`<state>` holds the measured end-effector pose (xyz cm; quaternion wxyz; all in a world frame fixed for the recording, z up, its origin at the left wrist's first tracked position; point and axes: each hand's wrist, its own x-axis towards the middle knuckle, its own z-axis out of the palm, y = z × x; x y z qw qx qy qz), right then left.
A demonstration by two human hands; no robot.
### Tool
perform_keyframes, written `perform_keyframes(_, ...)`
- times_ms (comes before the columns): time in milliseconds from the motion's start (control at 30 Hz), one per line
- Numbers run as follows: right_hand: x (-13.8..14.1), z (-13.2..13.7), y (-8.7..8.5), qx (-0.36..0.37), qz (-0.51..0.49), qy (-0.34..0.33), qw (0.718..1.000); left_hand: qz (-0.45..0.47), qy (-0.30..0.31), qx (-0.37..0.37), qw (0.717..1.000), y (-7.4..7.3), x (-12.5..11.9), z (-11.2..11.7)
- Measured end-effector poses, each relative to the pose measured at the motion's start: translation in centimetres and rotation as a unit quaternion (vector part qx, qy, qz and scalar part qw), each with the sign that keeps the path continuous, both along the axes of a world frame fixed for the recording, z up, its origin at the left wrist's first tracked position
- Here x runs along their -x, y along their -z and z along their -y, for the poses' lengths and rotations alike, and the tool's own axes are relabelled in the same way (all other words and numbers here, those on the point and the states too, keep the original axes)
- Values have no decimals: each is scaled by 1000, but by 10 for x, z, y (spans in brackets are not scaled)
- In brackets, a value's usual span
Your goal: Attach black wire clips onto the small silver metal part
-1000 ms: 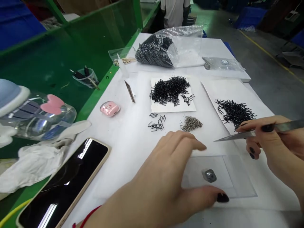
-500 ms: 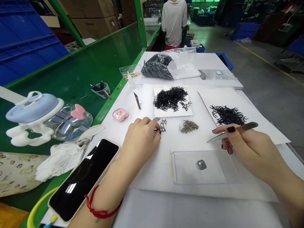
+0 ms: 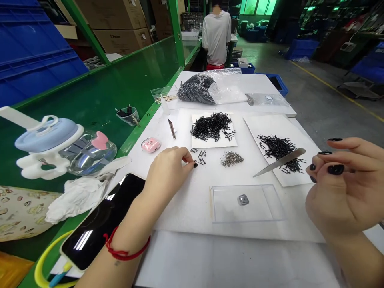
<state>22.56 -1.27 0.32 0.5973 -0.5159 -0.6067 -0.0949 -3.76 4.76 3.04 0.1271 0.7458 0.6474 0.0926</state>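
My left hand (image 3: 168, 170) rests on the white work surface, thumb and forefinger pinched together beside a few loose bent black pieces (image 3: 202, 157). Whatever lies between those fingertips is too small to name. My right hand (image 3: 342, 184) is raised at the right, with thumb and fingertips brought together; what they hold, if anything, is hidden. Left of it, pointed metal tweezers (image 3: 279, 162) lie apart from the fingers, across a pile of black pieces (image 3: 271, 145) on a white sheet. A clear plastic tray (image 3: 261, 216) bearing a small grey square part (image 3: 243, 200) is between my hands.
A heap of black pieces (image 3: 211, 126) sits on white card, near a mound of tiny metal bits (image 3: 232, 159). Around lie a phone (image 3: 105, 220), a pink case (image 3: 151, 145), a blade (image 3: 172, 129) and a filled plastic bag (image 3: 198, 88). A person (image 3: 216, 38) stands beyond.
My right hand has let go of the tweezers, now on the sheet, and has moved right and up. The left hand has drawn slightly back from the loose black pieces. The view has shifted a little.
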Motion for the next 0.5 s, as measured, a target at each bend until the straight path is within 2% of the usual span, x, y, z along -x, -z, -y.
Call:
perform_keyframes(100,0,-7,0,-114,-8,17,993,10,-3,-5,1000,-2,0,0)
perform_keyframes(167,0,-9,0,-142,8,10,990,18,-10,-2,1000,-3,1,1)
perform_keyframes(300,-2,-5,0,-131,68,-24,989,33,-30,8,999,-5,1,1)
perform_keyframes(500,-9,1,5,-125,117,-58,983,43,-27,20,998,-3,0,-1)
